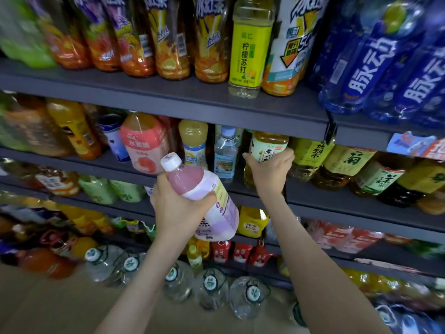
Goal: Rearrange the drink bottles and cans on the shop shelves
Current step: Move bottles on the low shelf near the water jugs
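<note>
grey shelves (168,97) | drink bottles (248,51) (tightly packed) | floor (36,307): water jugs (212,289)

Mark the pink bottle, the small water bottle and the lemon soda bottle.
pink bottle (188,180): head view, pink shoulder.
small water bottle (223,165): head view, label.
lemon soda bottle (248,53): head view, yellow label.

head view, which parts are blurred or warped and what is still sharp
In the head view the bottles at the frame's left edge smear with motion blur, while the centre is crisp: the yellow soda bottle, the pink bottle in the left hand and the tea bottle gripped by the right hand. The wide lens bows the shelf edge and tilts the blue bottles outward.
</note>
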### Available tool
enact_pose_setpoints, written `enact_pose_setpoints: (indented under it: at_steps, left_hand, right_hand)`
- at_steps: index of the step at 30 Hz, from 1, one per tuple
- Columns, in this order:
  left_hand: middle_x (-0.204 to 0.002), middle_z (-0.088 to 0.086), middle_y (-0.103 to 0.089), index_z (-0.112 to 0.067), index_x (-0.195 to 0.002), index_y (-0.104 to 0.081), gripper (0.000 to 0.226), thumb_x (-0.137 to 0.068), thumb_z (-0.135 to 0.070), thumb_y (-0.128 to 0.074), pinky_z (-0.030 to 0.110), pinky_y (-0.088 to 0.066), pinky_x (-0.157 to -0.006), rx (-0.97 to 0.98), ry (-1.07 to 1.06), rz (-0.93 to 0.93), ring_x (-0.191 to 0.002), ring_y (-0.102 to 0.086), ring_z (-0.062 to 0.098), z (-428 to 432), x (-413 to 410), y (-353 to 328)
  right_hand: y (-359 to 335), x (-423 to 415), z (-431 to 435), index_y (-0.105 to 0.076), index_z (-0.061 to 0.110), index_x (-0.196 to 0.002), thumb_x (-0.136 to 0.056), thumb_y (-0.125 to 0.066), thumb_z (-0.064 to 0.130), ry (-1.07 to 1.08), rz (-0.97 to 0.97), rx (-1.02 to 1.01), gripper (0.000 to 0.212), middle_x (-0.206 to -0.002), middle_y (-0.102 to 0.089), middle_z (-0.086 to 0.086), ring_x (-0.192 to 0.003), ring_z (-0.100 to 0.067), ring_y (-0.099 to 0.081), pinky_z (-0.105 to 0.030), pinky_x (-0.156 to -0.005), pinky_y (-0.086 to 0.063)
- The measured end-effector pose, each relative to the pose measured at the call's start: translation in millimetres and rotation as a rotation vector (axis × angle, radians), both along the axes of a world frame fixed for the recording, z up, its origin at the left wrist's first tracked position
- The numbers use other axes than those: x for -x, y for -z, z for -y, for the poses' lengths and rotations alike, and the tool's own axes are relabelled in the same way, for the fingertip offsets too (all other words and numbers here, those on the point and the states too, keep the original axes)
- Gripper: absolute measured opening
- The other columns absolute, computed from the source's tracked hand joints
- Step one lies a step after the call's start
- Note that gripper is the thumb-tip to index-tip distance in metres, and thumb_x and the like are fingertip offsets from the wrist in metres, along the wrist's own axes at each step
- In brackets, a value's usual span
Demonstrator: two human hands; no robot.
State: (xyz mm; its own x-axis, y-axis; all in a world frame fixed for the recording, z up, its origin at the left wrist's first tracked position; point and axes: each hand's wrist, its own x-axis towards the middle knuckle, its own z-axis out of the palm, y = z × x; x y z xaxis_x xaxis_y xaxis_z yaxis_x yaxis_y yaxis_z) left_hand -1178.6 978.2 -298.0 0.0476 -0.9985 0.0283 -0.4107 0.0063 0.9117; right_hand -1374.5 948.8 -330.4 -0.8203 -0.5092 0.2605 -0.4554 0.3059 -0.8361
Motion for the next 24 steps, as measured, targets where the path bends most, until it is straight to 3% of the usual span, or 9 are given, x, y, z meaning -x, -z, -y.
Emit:
enact_pose_setpoints:
  at_steps: [5, 10, 13, 15, 18, 21, 22, 24]
  left_hand:
    - [-0.110, 0.001, -0.055, -0.023, -0.110, -0.046, 0.081, -0.038, -0.051, -0.068, 0.049, -0.047, -0.091, -0.014, -0.039, -0.009, -0.108, -0.053, 0.027, -6.5, -24.6, -4.7]
    - [-0.112, -0.004, -0.054, -0.026, -0.116, -0.046, 0.083, -0.040, -0.047, -0.073, 0.042, -0.048, -0.091, -0.111, -0.088, -0.021, -0.107, -0.053, 0.021, -23.5, -58.7, -8.9]
    - [-0.104, -0.007, -0.056, -0.032, -0.108, -0.044, 0.070, -0.048, -0.039, -0.080, 0.032, -0.047, -0.078, -0.213, -0.085, -0.059, -0.098, -0.056, 0.016, -39.4, -77.9, -14.1]
    - [-0.100, -0.008, -0.059, -0.030, -0.107, -0.047, 0.065, -0.053, -0.033, -0.083, 0.032, -0.049, -0.076, -0.299, -0.081, -0.095, -0.093, -0.059, 0.015, -49.8, -88.5, -14.6]
    - [-0.097, -0.003, -0.066, -0.025, -0.107, -0.053, 0.062, -0.052, -0.032, -0.080, 0.034, -0.053, -0.077, -0.407, -0.090, -0.180, -0.088, -0.064, 0.016, -69.4, -99.2, -18.9]
    - [-0.082, -0.004, -0.067, -0.022, -0.087, -0.059, 0.028, -0.067, -0.015, -0.078, 0.025, -0.050, -0.063, -0.445, -0.129, -0.251, -0.075, -0.064, 0.012, -83.4, -108.1, -26.1]
    - [-0.081, -0.001, -0.069, -0.020, -0.087, -0.062, 0.024, -0.068, -0.013, -0.076, 0.024, -0.051, -0.060, -0.468, -0.128, -0.281, -0.072, -0.065, 0.013, -86.4, -112.0, -27.2]
    - [-0.090, 0.006, -0.072, -0.014, -0.099, -0.064, 0.039, -0.064, -0.023, -0.079, 0.030, -0.056, -0.063, -0.523, -0.095, -0.320, -0.076, -0.070, 0.017, -90.2, -122.9, -28.6]
  right_hand:
    - [7.0, 8.2, 16.4, -0.031, -0.006, -0.129, -0.074, -0.079, 0.025, -0.100, 0.032, -0.099, 0.079, -0.130, -0.038, -0.021, -0.121, -0.034, -0.040, -0.036, -0.097, -0.038]
    - [1.6, -2.5, -17.4, -0.015, 0.005, -0.147, -0.090, -0.063, 0.015, -0.205, 0.109, -0.141, 0.076, -0.150, -0.026, -0.014, -0.136, -0.027, -0.032, -0.035, -0.106, -0.037]
    - [-10.0, -42.6, -64.2, -0.030, 0.011, -0.142, -0.086, -0.068, 0.025, -0.413, 0.184, -0.047, 0.068, -0.134, -0.045, -0.007, -0.122, -0.015, -0.044, -0.028, -0.094, -0.043]
    - [-23.9, -76.4, -92.5, -0.039, 0.021, -0.137, -0.079, -0.073, 0.036, -0.740, 0.346, -0.181, 0.069, -0.125, -0.052, 0.001, -0.118, -0.010, -0.050, -0.018, -0.089, -0.043]
    - [-39.0, -123.2, -119.4, -0.037, 0.040, -0.130, -0.067, -0.080, 0.048, -1.222, 0.498, -0.488, 0.076, -0.133, -0.048, 0.010, -0.123, -0.006, -0.047, -0.026, -0.101, -0.042]
    - [-45.2, -156.2, -130.8, -0.030, 0.034, -0.134, -0.063, -0.083, 0.044, -1.313, 0.356, -0.613, 0.089, -0.136, -0.042, 0.011, -0.123, -0.005, -0.043, -0.023, -0.095, -0.040]
    - [-48.1, -163.8, -133.2, -0.033, 0.031, -0.131, -0.065, -0.083, 0.041, -1.290, 0.315, -0.622, 0.083, -0.129, -0.047, 0.011, -0.115, -0.003, -0.047, -0.018, -0.088, -0.041]
    - [-51.3, -175.1, -137.9, -0.039, 0.037, -0.111, -0.073, -0.078, 0.027, -1.256, 0.322, -0.583, 0.055, -0.104, -0.054, 0.018, -0.091, 0.008, -0.051, -0.007, -0.072, -0.041]
